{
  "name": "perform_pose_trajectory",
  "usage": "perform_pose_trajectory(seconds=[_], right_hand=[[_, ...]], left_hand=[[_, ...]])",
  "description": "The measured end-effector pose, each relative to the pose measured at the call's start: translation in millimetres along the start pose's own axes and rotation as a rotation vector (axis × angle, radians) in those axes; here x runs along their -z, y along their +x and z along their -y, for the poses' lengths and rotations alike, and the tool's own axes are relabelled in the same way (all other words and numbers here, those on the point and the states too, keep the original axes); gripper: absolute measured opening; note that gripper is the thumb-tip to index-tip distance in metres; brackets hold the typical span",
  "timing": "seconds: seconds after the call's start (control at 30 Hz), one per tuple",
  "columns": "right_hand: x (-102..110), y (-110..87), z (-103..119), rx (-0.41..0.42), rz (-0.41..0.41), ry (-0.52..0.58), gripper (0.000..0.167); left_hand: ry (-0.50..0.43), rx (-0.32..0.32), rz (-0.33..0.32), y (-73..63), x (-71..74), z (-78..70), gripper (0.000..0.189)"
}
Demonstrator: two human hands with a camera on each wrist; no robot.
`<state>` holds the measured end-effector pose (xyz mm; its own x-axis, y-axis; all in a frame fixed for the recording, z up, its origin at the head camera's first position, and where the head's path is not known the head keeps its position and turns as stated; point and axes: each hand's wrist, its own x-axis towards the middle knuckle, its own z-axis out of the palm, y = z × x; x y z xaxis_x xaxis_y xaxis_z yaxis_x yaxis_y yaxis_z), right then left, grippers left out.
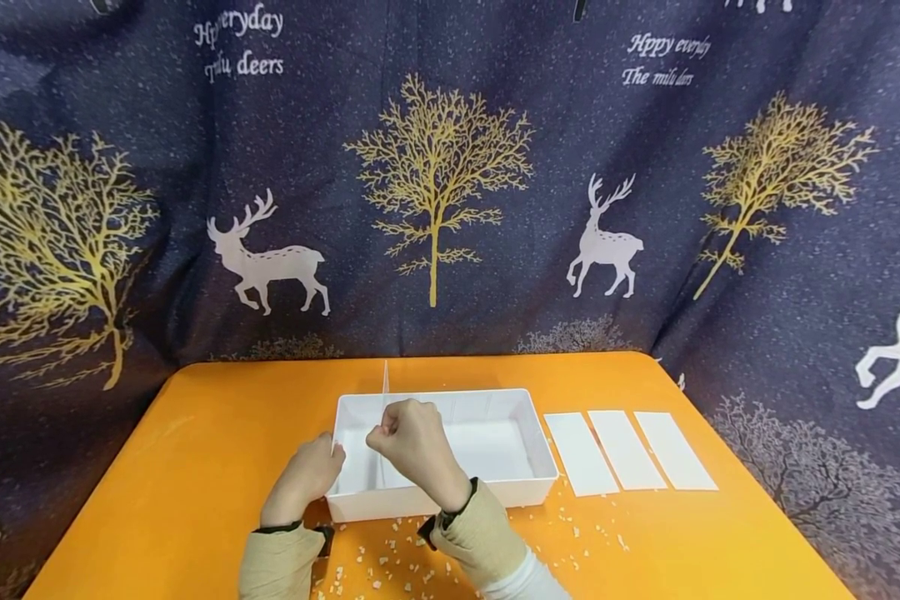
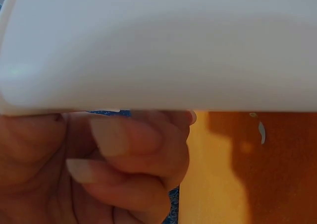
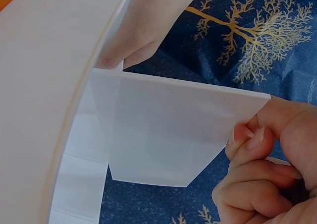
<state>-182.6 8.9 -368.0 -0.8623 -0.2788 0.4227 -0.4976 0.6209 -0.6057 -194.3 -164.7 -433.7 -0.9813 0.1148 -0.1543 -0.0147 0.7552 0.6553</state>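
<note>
A long white plastic bin [image 1: 487, 487] stands on the orange table. My left hand [image 1: 307, 475] grips the bin's left end wall; in the left wrist view its curled fingers [image 2: 133, 140] lie against the white wall. Between the thumb and fingers of my right hand [image 1: 416, 437] is the edge of a thin white divider panel [image 3: 168, 130]. The panel stands upright across the left part of the bin, seen almost edge-on in the head view, its far end rising above the back rim. Whether its lower edge touches the bin floor is hidden.
Three white rectangular panels [image 1: 581, 454] lie side by side to the right of the bin. Small pale scraps [image 1: 390, 558] are scattered on the orange table [image 1: 217, 450] along the front. Behind it hangs a dark blue cloth [image 1: 465, 325] with deer and trees.
</note>
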Motion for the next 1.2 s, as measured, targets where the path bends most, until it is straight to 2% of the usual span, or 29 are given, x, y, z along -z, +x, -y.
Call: perform_pose_trajectory(seconds=[0.27, 1.2], right_hand=[[1.5, -0.3, -0.5, 0.006, -0.013, -0.009, 0.028], [7.0, -0.5, -3.8, -0.007, -0.022, -0.022, 0.027]], left_hand=[[-0.015, 0.006, 0.001, -1.0, -1.0, 0.0, 0.050], [0.027, 0.006, -0.007, -1.5, 1.3, -3.2, 0.048]])
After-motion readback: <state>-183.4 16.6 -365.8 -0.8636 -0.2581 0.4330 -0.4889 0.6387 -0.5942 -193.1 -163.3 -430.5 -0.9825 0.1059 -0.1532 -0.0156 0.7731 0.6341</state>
